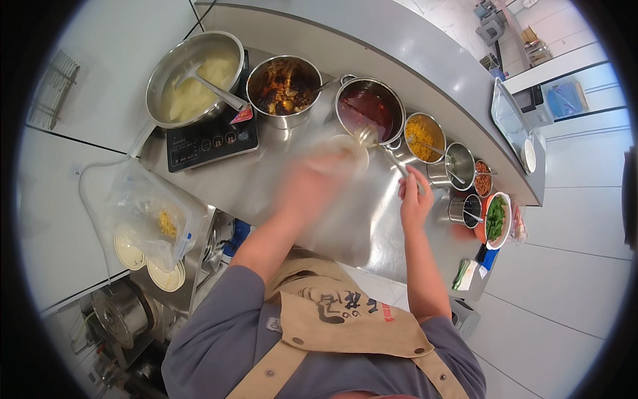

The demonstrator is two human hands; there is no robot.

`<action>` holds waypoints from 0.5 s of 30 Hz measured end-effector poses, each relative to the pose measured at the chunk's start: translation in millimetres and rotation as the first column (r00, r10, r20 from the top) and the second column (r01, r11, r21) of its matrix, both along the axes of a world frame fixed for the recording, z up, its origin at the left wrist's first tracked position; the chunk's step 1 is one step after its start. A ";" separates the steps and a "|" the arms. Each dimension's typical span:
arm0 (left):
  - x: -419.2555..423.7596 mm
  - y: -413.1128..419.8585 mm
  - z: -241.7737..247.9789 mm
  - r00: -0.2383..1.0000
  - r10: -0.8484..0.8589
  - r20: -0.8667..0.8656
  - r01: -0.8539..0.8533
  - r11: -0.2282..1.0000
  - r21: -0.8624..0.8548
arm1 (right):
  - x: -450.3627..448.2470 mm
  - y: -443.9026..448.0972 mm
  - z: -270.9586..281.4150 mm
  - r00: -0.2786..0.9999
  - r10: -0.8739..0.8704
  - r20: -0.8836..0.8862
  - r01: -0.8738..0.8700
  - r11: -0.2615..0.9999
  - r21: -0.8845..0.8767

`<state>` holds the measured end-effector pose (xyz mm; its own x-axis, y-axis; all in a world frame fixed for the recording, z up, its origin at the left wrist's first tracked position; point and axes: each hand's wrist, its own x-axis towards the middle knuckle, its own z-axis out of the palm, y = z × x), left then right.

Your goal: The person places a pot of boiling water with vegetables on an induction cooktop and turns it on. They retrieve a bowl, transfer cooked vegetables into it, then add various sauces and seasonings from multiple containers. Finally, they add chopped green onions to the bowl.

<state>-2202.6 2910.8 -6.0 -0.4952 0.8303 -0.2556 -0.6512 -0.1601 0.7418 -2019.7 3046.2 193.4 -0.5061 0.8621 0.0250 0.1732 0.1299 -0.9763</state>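
My left hand (316, 177), blurred by motion, holds a pale bowl (360, 158) over the steel counter, close to the front of a pot of dark red liquid (369, 112). Between the fingers of my right hand (416, 199) is the handle of a metal ladle (366, 135). The ladle's head is at the pot's near rim, beside the bowl. Blur hides what the bowl contains. Left of that pot stands another steel pot (285, 119) with dark, oily sauce and a utensil in it.
A wide pan (154, 102) of pale yellow food with a spatula sits on an induction cooker (212, 149). Rightward are a yellow-food pot (423, 137), small containers, peanuts (482, 182) and a basket of greens (496, 217). A plastic bag (149, 219) and plates (167, 274) lie left.
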 end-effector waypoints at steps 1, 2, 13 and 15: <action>-0.7 0.0 0.3 1.000 0.004 0.003 -0.004 1.000 0.010 | -7.2 11.4 -0.7 1.000 -0.007 -0.024 0.007 1.000 0.001; -1.6 0.0 0.4 0.999 -0.005 -0.038 0.004 1.000 -0.028 | -20.7 23.1 -5.1 0.999 0.017 0.048 -0.026 0.981 0.190; 2.5 -1.1 32.0 0.870 0.109 0.480 -0.110 0.994 -0.026 | -88.9 63.7 -57.1 0.960 0.066 0.271 -0.206 0.823 0.529; 1.1 -1.2 37.5 0.932 0.093 0.350 -0.089 0.996 -0.029 | -91.3 72.1 -61.7 0.963 0.023 0.267 -0.132 0.908 0.397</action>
<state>-2201.5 2909.6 31.5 -0.4454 0.7815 -0.4368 -0.8534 -0.2232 0.4710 -2111.1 3118.2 131.7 -0.6070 0.7609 0.2291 0.3777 0.5299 -0.7593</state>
